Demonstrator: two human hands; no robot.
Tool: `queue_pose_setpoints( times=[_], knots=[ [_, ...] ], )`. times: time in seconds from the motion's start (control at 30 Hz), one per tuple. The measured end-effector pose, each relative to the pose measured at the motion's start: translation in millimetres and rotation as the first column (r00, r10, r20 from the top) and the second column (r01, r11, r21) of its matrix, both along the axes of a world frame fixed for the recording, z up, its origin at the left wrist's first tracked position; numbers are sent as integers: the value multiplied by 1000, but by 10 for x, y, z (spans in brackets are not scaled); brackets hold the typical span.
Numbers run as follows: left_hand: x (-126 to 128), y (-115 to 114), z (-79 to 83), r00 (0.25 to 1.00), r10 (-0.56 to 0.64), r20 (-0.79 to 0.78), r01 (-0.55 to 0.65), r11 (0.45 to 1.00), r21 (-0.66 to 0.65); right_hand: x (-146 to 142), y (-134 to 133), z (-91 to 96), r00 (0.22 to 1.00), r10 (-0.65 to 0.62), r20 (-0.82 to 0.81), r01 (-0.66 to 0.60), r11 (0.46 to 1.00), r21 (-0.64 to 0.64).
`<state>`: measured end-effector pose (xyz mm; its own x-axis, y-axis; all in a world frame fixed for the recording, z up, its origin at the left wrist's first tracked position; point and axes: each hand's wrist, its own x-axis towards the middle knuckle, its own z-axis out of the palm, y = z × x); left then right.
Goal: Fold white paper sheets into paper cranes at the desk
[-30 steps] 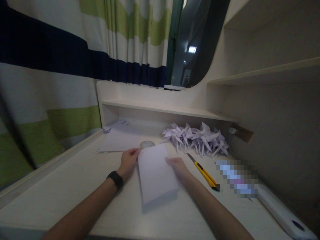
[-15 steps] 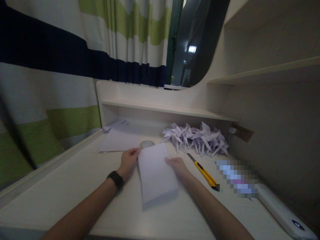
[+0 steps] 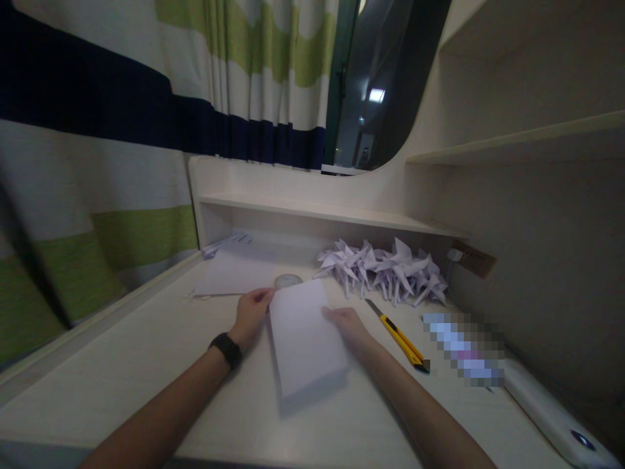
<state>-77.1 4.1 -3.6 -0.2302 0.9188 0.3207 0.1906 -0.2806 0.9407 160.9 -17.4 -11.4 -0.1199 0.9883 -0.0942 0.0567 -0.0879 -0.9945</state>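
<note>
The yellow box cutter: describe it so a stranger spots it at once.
On the pale desktop, find the heap of white paper pinwheels near the back. In front of it, right of the right hand, lies the slim yellow box cutter, metal blade toward the pinwheels. Its bright yellow handle sets it apart.

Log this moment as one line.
left hand: holds white paper, upper left | right hand: holds its right edge | yellow cutter: blade out, right of paper
</note>
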Motion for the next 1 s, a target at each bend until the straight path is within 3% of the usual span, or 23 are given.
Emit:
queue_pose_setpoints(
  times=[0.47, 0.73, 1.0],
  knots=[
    [18, -22, 30, 999, -13, 49, 14, 1000, -24, -7, 9, -16, 998, -56, 24, 56, 998, 12],
    [-15, 39, -43, 999, 6, 54, -5, 1000, -19, 23, 49, -46, 1000, 20, -4, -20, 1000, -6],
    [26, -25, 34, 997, 12, 77, -10, 1000, -25, -5, 8, -19, 999, -41, -10, 41, 999, -1]
  ],
)
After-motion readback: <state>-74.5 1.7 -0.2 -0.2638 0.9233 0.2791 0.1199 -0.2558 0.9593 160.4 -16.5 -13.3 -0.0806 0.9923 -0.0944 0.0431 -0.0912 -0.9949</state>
